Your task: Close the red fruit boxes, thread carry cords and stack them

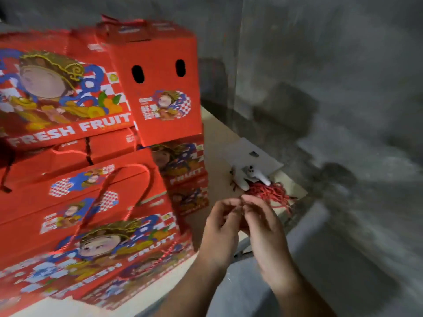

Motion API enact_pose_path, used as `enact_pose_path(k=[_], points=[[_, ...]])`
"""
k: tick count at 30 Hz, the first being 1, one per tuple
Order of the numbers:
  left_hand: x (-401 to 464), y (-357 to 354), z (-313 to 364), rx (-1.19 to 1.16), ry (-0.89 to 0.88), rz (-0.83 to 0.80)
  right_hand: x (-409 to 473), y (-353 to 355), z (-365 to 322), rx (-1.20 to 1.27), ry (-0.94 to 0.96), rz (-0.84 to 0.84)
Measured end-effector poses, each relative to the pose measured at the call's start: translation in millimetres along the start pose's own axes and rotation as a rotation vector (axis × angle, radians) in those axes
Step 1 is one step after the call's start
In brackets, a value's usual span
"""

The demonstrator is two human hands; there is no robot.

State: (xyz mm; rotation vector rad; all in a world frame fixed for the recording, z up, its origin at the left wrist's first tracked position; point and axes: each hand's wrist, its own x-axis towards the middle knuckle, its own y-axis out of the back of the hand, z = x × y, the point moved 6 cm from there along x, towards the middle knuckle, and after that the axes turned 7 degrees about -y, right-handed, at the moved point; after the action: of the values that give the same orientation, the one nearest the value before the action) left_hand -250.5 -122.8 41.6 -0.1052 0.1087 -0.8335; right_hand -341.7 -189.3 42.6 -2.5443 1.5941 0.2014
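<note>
At the left, filling most of the view, red printed cardboard fruit boxes (75,197) stand piled several layers high, their lids shut and their faces showing a cartoon figure and the words FRESH FRUIT. One tall red box with two oval holes (160,88) stands on end at the pile's right edge, overhanging the boxes beneath it. A twisted red carry cord (137,191) loops up from the lid of a lower box. Just right of the pile's lower corner, the left hand (219,232) and the right hand (263,227) meet fingertip to fingertip, each grip narrow and pinched together; motion blur hides whether a cord lies between them. Just beyond the fingertips lies a loose bundle of red cords (272,193) on the pale counter (217,138), close to its right edge, with strands trailing over that edge. Touching the bundle's far side is a small white object (251,177), too blurred to identify, and behind it a flat white sheet of card (251,154). Open counter runs between the boxes and the bundle. Beyond the right edge rises a rough grey concrete wall (332,65), close by.
</note>
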Motion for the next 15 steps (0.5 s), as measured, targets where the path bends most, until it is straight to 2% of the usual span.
enact_pose_path(k=[3, 7, 11, 15], points=[[23.4, -89.6, -23.4, -0.060, 0.159, -0.008, 48.8, 82.1, -15.0, -0.178, -0.033, -0.065], [67.0, -180.1, -32.3, -0.073, 0.211, -0.050, 119.6, 165.0, -36.0, -0.280, -0.080, -0.216], [136.7, -237.3, -46.9, -0.121, 0.177, -0.010, 212.2, 201.6, -44.7, -0.339, -0.115, -0.332], [225.0, -279.1, -56.5, -0.137, 0.056, -0.151, 318.9, 203.0, -61.4, -0.496, -0.048, -0.424]])
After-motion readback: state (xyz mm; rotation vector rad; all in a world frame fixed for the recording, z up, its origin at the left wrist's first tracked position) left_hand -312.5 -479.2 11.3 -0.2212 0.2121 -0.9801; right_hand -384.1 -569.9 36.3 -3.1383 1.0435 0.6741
